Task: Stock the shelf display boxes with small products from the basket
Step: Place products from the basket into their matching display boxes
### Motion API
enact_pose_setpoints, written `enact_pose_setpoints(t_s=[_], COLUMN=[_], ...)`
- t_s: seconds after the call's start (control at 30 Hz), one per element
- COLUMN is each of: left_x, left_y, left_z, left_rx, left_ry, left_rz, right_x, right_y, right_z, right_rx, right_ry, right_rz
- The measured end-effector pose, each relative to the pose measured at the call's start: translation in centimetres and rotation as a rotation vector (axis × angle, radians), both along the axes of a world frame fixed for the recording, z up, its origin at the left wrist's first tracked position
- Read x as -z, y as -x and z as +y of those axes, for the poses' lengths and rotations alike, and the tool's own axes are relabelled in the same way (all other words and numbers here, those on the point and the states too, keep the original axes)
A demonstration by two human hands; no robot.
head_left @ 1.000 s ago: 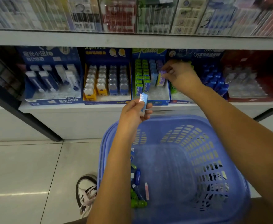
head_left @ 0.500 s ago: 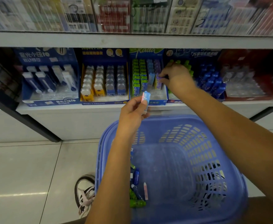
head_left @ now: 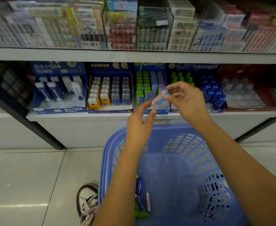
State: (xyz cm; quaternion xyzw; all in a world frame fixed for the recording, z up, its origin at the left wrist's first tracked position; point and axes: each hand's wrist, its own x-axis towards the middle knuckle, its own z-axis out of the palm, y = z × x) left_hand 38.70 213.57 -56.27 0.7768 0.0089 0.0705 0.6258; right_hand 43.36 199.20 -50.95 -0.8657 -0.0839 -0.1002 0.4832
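Observation:
A small pink-and-blue packet [head_left: 159, 98] hangs in the air in front of the display box [head_left: 156, 111] that holds green, blue and purple packets. My right hand [head_left: 187, 101] pinches the packet's upper end with its fingertips. My left hand [head_left: 139, 123] is just below, its fingers loosened and its fingertips at the packet's lower end. The blue plastic basket [head_left: 108, 149] sits under my arms. In it lie a blue tube [head_left: 138, 186], a pink stick [head_left: 148, 201] and green pieces [head_left: 141, 214], partly hidden by my left forearm.
Other display boxes line the low shelf [head_left: 78, 116]: white-and-blue items at the left, yellow and blue dispensers, then green and blue bottles [head_left: 213, 93] at the right. A glass-fronted upper shelf [head_left: 134, 56] overhangs. A shoe [head_left: 86, 203] stands on the tiled floor by the basket.
My right hand came back from the display box and took hold of the packet that my left hand held up. My left hand's fingers have loosened.

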Motion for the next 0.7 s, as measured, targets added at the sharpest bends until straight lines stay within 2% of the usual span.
enact_pose_setpoints(t_s=[0.1, 0.23, 0.33, 0.47, 0.7], left_x=[0.8, 1.1, 1.2, 1.3, 1.5], left_y=[-0.1, -0.1, -0.2, -0.4, -0.5], left_z=[0.0, 0.0, 0.2, 0.2, 0.4], left_rx=[0.07, 0.102, 0.125, 0.131, 0.129], left_ry=[-0.293, -0.435, -0.492, -0.536, -0.543], left_rz=[0.074, 0.077, 0.066, 0.063, 0.045], right_x=[-0.4, -0.2, 0.3, 0.4, -0.9], right_y=[-2.5, -5.5, -6.6, -7.7, -9.2], right_z=[0.0, 0.8, 1.5, 1.7, 1.3], right_rx=[0.074, 0.014, -0.059, -0.05, -0.121], right_ry=[0.161, 0.372, 0.478, 0.624, 0.654], right_rz=[-0.112, -0.136, -0.099, -0.051, 0.109])
